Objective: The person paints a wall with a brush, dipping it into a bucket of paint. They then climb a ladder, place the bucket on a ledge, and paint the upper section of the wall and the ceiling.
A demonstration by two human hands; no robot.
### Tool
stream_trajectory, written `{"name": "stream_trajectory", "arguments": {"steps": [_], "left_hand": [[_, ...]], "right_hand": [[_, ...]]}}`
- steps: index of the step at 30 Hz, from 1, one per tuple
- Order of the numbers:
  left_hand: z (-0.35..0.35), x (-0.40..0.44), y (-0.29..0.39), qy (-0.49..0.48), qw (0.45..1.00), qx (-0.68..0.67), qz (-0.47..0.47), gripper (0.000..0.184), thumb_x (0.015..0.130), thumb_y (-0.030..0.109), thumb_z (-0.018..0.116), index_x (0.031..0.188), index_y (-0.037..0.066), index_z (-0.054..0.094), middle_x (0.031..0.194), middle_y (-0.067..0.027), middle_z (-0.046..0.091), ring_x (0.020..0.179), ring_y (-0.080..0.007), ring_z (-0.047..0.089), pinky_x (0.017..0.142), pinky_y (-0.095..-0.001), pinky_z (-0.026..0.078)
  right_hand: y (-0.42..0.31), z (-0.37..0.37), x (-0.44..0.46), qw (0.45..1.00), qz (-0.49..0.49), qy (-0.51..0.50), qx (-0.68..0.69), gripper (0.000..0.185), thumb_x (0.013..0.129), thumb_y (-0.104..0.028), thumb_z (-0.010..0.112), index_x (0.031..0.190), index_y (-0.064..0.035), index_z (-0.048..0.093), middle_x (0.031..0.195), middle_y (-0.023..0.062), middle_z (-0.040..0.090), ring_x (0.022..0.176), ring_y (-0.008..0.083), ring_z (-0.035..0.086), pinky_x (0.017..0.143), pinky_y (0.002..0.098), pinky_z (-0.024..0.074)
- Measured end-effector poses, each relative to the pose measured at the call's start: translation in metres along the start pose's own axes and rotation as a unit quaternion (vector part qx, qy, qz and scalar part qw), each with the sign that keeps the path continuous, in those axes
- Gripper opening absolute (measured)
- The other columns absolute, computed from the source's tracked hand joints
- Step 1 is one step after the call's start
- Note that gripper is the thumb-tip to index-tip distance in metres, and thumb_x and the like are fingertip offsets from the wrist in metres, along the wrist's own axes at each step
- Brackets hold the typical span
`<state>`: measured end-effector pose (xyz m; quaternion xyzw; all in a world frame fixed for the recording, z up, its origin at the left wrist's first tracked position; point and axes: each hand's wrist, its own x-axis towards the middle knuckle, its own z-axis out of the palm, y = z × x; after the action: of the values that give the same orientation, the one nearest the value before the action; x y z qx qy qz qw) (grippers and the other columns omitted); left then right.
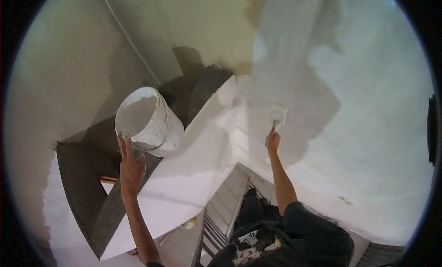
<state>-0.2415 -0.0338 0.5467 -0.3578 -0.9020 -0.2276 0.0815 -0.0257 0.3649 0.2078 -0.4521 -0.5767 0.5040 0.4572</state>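
Note:
A white bucket (168, 129), smeared on the outside and holding a pale substance, stands tilted in this view on a dark grey ledge. My left hand (131, 172) is at its near side, with two fingers stretched up against the rim and the thumb apart. My right hand (272, 142) is closed around the handle of a wide paintbrush (278, 111). The brush's whitish head lies at the wall (294, 89), where a pale coat meets a shadow; whether it touches the surface I cannot tell.
The dark ledge (92, 175) has a triangular opening beside my left forearm. Below its white side (179, 175) are a metal ladder or railing (214, 232) and the floor. A beige, uncoated wall (198, 23) rises behind the bucket. A dark object (432, 129) sits at the far right.

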Motion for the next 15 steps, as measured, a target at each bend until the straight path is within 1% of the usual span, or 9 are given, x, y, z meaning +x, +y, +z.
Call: {"name": "stream_trajectory", "arguments": {"steps": [1, 2, 4, 7, 8, 9, 10, 12, 15], "left_hand": [[0.001, 0.001, 0.001, 0.013, 1.000, 0.012, 0.020, 0.075, 0.075, -0.002, 0.057, 0.139, 0.005, 0.018, 0.147, -0.0170, 0.008, 0.080, -0.0389, 0.060, 0.062, -0.0384, 0.051], [-0.001, 0.001, 0.006, 0.008, 1.000, 0.003, 0.010, 0.075, 0.075, -0.002, 0.057, 0.138, 0.005, 0.019, 0.147, -0.0172, 0.008, 0.080, -0.0391, 0.060, 0.062, -0.0385, 0.051], [-0.006, 0.001, 0.016, 0.001, 1.000, -0.018, -0.011, 0.074, 0.075, -0.001, 0.058, 0.138, 0.004, 0.019, 0.147, -0.0178, 0.008, 0.081, -0.0396, 0.060, 0.063, -0.0388, 0.051], [-0.007, -0.001, 0.014, -0.009, 0.999, -0.025, -0.020, 0.074, 0.075, 0.000, 0.058, 0.138, 0.004, 0.020, 0.147, -0.0171, 0.007, 0.083, -0.0402, 0.060, 0.064, -0.0395, 0.052], [-0.009, -0.001, 0.015, -0.012, 0.999, -0.027, -0.023, 0.074, 0.075, 0.000, 0.058, 0.138, 0.004, 0.020, 0.147, -0.0169, 0.007, 0.084, -0.0404, 0.059, 0.065, -0.0397, 0.052], [-0.007, -0.001, 0.013, 0.011, 1.000, 0.006, 0.015, 0.072, 0.074, 0.000, 0.058, 0.137, 0.003, 0.021, 0.147, -0.0166, 0.008, 0.090, -0.0409, 0.058, 0.067, -0.0396, 0.053], [-0.009, 0.000, 0.015, 0.011, 1.000, -0.001, 0.020, 0.072, 0.074, 0.000, 0.058, 0.136, 0.002, 0.022, 0.147, -0.0165, 0.008, 0.091, -0.0410, 0.058, 0.068, -0.0396, 0.053], [-0.012, -0.001, 0.017, 0.002, 1.000, -0.017, 0.027, 0.071, 0.074, 0.001, 0.058, 0.135, 0.001, 0.023, 0.147, -0.0164, 0.009, 0.094, -0.0411, 0.057, 0.069, -0.0396, 0.053], [-0.006, -0.001, 0.009, 0.040, 0.995, 0.059, 0.074, 0.072, 0.072, -0.001, 0.060, 0.134, -0.001, 0.024, 0.147, -0.0164, 0.008, 0.092, -0.0408, 0.058, 0.068, -0.0396, 0.053]], "right_hand": [[0.005, 0.000, -0.009, 0.998, 0.058, -0.002, 0.012, 0.049, 0.094, -0.038, 0.040, 0.055, -0.0086, 0.037, 0.041, -0.0003, 0.035, 0.030, 0.0105, 0.036, 0.028, 0.0278, 0.0266], [0.009, 0.000, -0.018, 0.993, 0.114, -0.004, 0.024, 0.048, 0.094, -0.036, 0.042, 0.055, -0.0078, 0.037, 0.042, 0.0004, 0.036, 0.031, 0.0117, 0.038, 0.028, 0.0289, 0.0282], [0.038, 0.003, -0.025, 0.983, 0.169, -0.012, 0.075, 0.053, 0.091, -0.048, 0.044, 0.054, -0.0110, 0.033, 0.041, -0.0007, 0.030, 0.029, 0.0122, 0.033, 0.027, 0.0284, 0.0250], [0.046, 0.008, -0.029, 0.917, 0.355, -0.001, 0.183, 0.051, 0.091, -0.044, 0.045, 0.053, -0.0120, 0.031, 0.041, 0.0002, 0.029, 0.029, 0.0145, 0.032, 0.027, 0.0282, 0.0247], [0.045, 0.013, -0.024, 0.911, 0.360, 0.015, 0.201, 0.050, 0.092, -0.042, 0.044, 0.055, -0.0118, 0.032, 0.042, 0.0008, 0.031, 0.030, 0.0148, 0.033, 0.028, 0.0279, 0.0249], [0.045, 0.017, -0.021, 0.904, 0.366, 0.031, 0.219, 0.048, 0.092, -0.041, 0.044, 0.056, -0.0116, 0.032, 0.043, 0.0015, 0.032, 0.030, 0.0152, 0.033, 0.028, 0.0276, 0.0250], [0.044, 0.020, -0.017, 0.896, 0.373, 0.047, 0.236, 0.047, 0.092, -0.040, 0.044, 0.057, -0.0114, 0.033, 0.044, 0.0022, 0.034, 0.031, 0.0156, 0.033, 0.028, 0.0273, 0.0252], [0.017, 0.024, -0.002, 0.883, 0.365, 0.031, 0.294, 0.041, 0.093, -0.037, 0.043, 0.063, -0.0099, 0.036, 0.050, 0.0033, 0.037, 0.036, 0.0154, 0.034, 0.031, 0.0264, 0.0245], [-0.034, 0.034, 0.019, 0.864, 0.334, 0.037, 0.373, 0.039, 0.093, -0.036, 0.043, 0.066, -0.0088, 0.038, 0.052, 0.0035, 0.037, 0.039, 0.0149, 0.034, 0.033, 0.0260, 0.0227]]}}
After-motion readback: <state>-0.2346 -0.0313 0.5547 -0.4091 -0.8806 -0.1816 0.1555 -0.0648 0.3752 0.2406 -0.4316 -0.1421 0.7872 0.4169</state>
